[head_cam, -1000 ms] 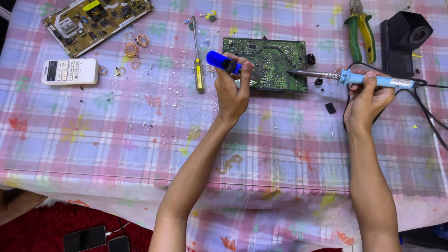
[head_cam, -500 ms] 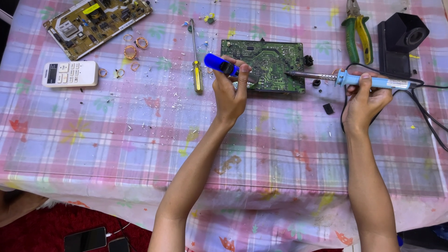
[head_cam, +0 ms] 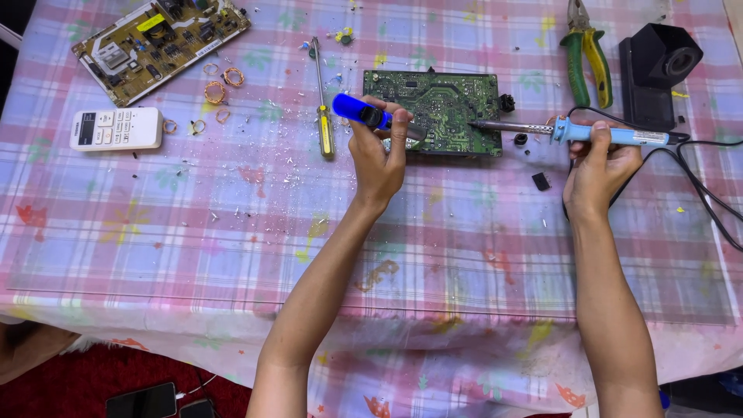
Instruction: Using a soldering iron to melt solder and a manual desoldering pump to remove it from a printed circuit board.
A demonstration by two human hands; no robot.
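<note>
A green circuit board [head_cam: 445, 108] lies solder side up on the checked tablecloth. My left hand [head_cam: 375, 155] grips a blue desoldering pump [head_cam: 357, 111], its tip over the board's left edge. My right hand [head_cam: 597, 162] holds a blue-handled soldering iron [head_cam: 611, 135], whose metal tip reaches the board's right edge. Its black cord [head_cam: 708, 193] trails off to the right.
A yellow-handled screwdriver [head_cam: 323, 116] lies left of the board. Farther left are a white remote [head_cam: 116, 128], copper wire coils [head_cam: 220, 85] and a tan circuit board [head_cam: 159, 42]. Green-yellow pliers [head_cam: 587, 50] and a black stand [head_cam: 658, 66] sit at the back right. Small black parts [head_cam: 540, 180] lie near the iron.
The view has shifted slightly. Both hands keep their tools over the green board, with the pump drawn a little closer to its left edge.
</note>
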